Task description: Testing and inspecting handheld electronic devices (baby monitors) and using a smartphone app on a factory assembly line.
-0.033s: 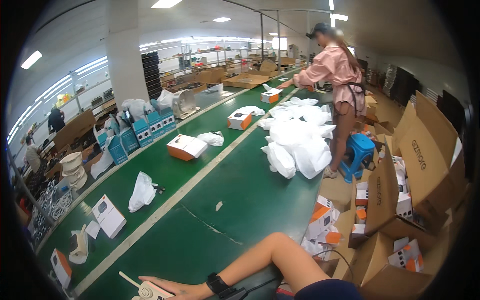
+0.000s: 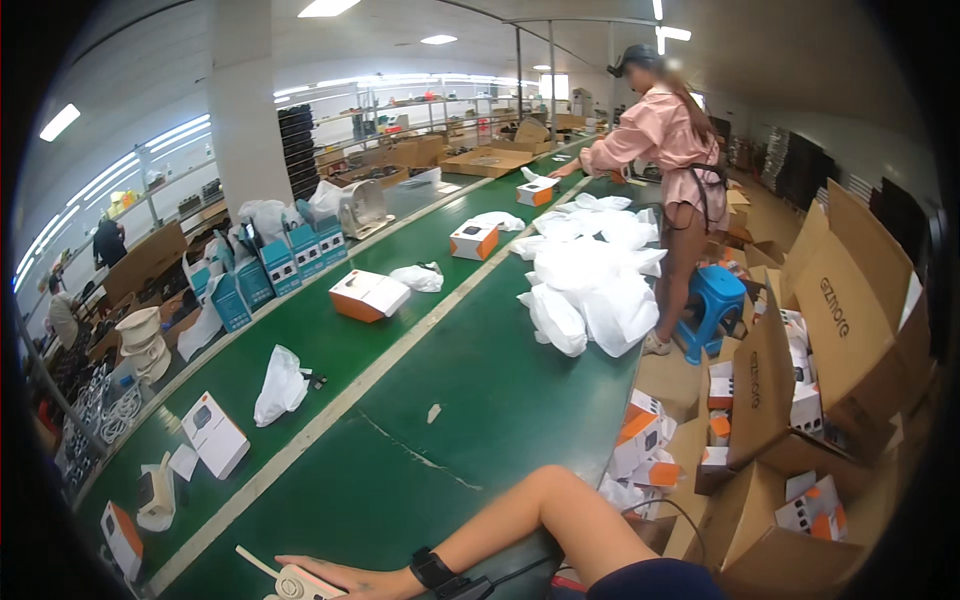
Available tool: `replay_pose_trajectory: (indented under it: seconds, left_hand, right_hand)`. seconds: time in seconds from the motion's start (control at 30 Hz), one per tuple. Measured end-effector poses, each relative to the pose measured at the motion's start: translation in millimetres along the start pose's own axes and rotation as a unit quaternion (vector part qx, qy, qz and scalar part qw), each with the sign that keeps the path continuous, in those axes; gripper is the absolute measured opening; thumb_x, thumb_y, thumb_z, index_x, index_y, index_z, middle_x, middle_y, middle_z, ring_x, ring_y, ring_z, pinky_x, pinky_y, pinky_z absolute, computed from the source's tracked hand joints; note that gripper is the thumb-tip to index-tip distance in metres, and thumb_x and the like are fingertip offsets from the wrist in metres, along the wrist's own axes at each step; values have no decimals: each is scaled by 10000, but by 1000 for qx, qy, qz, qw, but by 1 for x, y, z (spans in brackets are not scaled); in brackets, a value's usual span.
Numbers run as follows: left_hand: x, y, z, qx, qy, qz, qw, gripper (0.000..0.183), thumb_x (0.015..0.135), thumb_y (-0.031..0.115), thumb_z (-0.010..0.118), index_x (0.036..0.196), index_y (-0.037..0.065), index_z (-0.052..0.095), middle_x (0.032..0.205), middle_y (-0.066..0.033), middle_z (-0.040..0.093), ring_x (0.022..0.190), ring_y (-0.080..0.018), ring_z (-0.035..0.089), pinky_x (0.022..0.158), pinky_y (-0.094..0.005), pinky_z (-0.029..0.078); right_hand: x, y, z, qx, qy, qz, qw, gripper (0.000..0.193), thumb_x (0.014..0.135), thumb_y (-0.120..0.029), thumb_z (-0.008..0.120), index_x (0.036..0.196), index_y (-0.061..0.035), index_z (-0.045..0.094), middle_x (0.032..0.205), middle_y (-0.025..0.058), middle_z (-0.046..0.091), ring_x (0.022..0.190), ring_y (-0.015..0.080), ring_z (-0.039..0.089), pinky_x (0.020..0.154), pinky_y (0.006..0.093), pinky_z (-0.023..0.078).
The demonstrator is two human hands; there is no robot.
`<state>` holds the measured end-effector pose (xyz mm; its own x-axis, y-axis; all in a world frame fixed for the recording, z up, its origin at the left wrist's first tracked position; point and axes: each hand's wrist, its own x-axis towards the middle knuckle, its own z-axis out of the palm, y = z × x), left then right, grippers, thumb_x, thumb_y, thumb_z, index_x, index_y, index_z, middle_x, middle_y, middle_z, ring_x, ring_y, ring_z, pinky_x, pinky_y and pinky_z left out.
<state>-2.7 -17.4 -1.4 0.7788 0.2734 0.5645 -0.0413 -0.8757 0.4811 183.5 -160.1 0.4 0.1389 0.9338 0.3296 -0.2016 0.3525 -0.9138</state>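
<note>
Little has moved since the earlier frame: the whole scene sits slightly further left in view, and the belt items keep their spacing. Clock directions are taken from the cream plastic device with a round dial and a thin rod [image 2: 290, 583], at the lower edge of view, rod pointing to 10 o'clock. Right hand [image 2: 345, 577] lies against it, fingers stretched along its far side; the frame edge cuts off the rest, so cannot tell whether they close around it. Left hand out of view. Black wrist strap [image 2: 434, 572] on the right forearm.

At 10 o'clock: cream rounded item partly in white plastic [image 2: 157, 492]. At 11: flat white carton with a printed picture [image 2: 210, 425]. At 12: crumpled white plastic bag [image 2: 281, 385] and, farther, upright teal-and-white boxes [image 2: 305, 255]. Between 1 and 2: heaped white plastic bags [image 2: 590, 275] on the dark green table [image 2: 500, 400]; beyond, a co-worker in pink [image 2: 665, 140]. At 2: blue plastic stool [image 2: 717, 292].
</note>
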Motion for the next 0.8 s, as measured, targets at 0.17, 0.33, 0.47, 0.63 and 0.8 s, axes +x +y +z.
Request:
replay_pose_trajectory:
  seconds: [0.17, 0.33, 0.47, 0.63, 0.8]
  left_hand:
    - [-1, 0, -1, 12, -5, -17, 1000, 976, 438, 249, 927, 1267, 64, 447, 1194, -204, 566, 1075, -341, 574, 918, -431, 474]
    - [-2, -2, -2, 8, -4, -15, 1000, 974, 437, 223, 926, 1268, 64, 444, 1191, -206, 566, 1070, -348, 574, 915, -438, 473]
    - [-3, -1, -4, 9, -5, -15, 1000, 971, 437, 206, 925, 1267, 62, 444, 1185, -208, 567, 1065, -356, 574, 914, -444, 472]
    - [2, 1, -5, 13, -8, -4, 1000, 967, 443, 220, 923, 1266, 56, 442, 1175, -211, 567, 1057, -360, 575, 910, -447, 471]
    - [2, 0, -4, 16, -12, -11, 1000, 974, 445, 238, 925, 1267, 49, 437, 1173, -216, 565, 1056, -366, 575, 905, -450, 472]
  right_hand:
    - [0, 0, -1, 0, 3, -14, 1000, 783, 841, -306, 624, 1438, -28, 201, 1334, 143, 412, 1275, 239, 360, 1064, 371, 287]
    - [0, -3, 0, 17, 2, -6, 1000, 765, 838, -303, 623, 1426, -27, 220, 1320, 143, 417, 1263, 236, 365, 1056, 372, 292]
    - [3, 3, 0, 2, 6, -13, 1000, 741, 837, -300, 621, 1412, -27, 241, 1309, 138, 418, 1255, 231, 365, 1052, 373, 294]
    - [5, 11, -3, -5, -7, -22, 1000, 759, 829, -297, 631, 1406, -22, 223, 1311, 129, 407, 1252, 215, 358, 1051, 374, 290]
    - [9, 32, -8, -36, -11, -47, 998, 726, 831, -276, 531, 1419, -32, 183, 1316, 175, 347, 1265, 297, 335, 1078, 392, 232]
